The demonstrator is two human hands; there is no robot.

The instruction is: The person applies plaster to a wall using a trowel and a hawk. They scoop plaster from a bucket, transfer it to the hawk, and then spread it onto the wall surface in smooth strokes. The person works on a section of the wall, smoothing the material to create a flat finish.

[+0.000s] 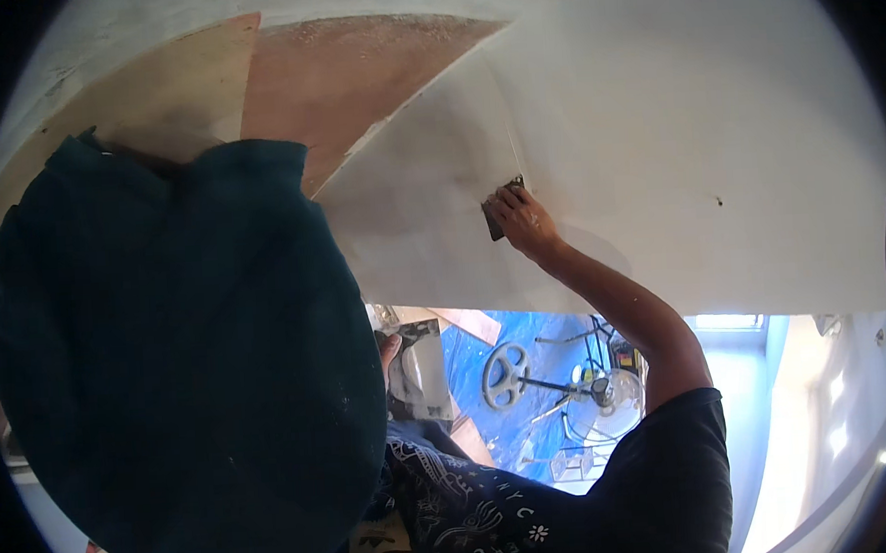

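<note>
My right arm reaches up from the lower right to a smooth off-white plastered surface [607, 158]. My right hand [526, 220] is closed round a dark, flat putty scraper [493, 226], which is pressed to the surface beside a thin line. Lower down, part of my left hand [391, 349] shows, with a digit over the edge of a flat rectangular plate [423, 378] smeared grey and white. The rest of that hand is hidden behind a large dark green, cloth-like shape [187, 360].
Pinkish-brown and tan patches [352, 71] border the off-white surface at upper left. Blue sheeting [468, 365] covers the floor below. On it stand a fan [615, 408] and a grey spoked wheel [507, 375] on a rod. A small dark spot [719, 202] marks the surface at right.
</note>
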